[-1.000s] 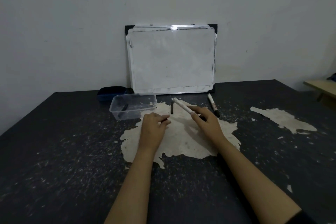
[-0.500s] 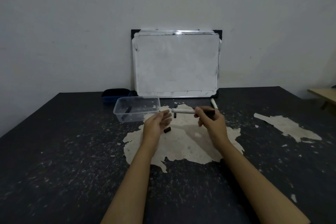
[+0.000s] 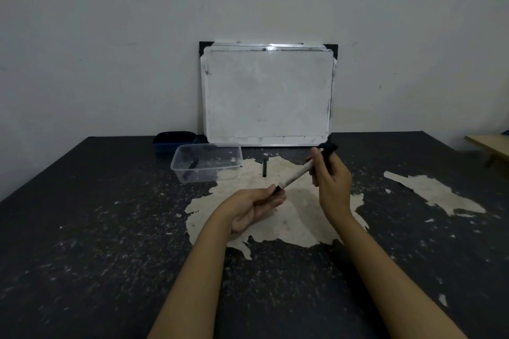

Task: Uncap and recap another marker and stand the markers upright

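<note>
Since the earlier frame, the marker (image 3: 298,173) has been tilted, its dark tip lowered toward the left hand (image 3: 254,208). That hand is held palm up, fingers loosely curled, pinching a small black cap (image 3: 276,190) at the tip. The marker's upper end is gripped by the right hand (image 3: 332,181). Farther back, a clear container (image 3: 206,162) and a whiteboard (image 3: 267,93) are noted on the table (image 3: 82,228).
</note>
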`<act>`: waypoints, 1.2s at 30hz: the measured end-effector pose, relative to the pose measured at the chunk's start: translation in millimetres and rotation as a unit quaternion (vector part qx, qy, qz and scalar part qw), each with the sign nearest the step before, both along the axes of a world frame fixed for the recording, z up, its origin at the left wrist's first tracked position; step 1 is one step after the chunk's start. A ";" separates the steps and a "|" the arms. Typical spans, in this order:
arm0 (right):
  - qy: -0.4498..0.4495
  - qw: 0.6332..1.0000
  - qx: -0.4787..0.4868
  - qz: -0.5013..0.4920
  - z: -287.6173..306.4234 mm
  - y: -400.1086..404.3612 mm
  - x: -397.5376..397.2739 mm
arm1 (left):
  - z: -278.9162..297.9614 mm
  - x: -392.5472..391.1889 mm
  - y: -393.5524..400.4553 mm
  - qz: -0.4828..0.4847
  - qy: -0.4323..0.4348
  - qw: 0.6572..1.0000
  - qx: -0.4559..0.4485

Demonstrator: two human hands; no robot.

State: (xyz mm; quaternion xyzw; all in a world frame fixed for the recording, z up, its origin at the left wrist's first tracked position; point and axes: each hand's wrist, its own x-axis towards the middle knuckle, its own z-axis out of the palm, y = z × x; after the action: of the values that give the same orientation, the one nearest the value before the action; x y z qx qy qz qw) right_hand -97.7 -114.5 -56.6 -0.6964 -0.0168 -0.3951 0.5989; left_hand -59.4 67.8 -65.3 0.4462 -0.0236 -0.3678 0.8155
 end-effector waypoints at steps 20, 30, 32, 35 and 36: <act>0.135 0.876 0.440 0.144 6.2 -4.7 0.9 | 15.2 4.0 40.3 0.057 -0.057 0.996 0.040; 0.200 0.878 0.383 0.204 5.4 8.4 -0.5 | 16.4 22.3 42.4 0.471 -0.331 0.640 0.509; 0.198 0.880 0.381 0.204 6.1 7.6 -0.1 | 22.5 31.3 43.2 0.472 -0.330 0.611 0.543; 0.197 0.881 0.378 0.204 6.8 7.4 0.0 | 28.1 46.5 43.4 0.436 -0.317 0.592 0.599; 0.197 0.882 0.376 0.205 6.7 7.2 0.2 | 28.1 51.3 43.1 0.425 -0.314 0.590 0.611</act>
State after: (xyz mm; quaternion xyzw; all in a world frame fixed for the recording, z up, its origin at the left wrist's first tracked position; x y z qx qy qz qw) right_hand -97.5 -107.3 -49.9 -0.4630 0.1085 -0.0949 0.8746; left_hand -8.1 110.9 -37.2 0.8869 0.1442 0.2552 0.3571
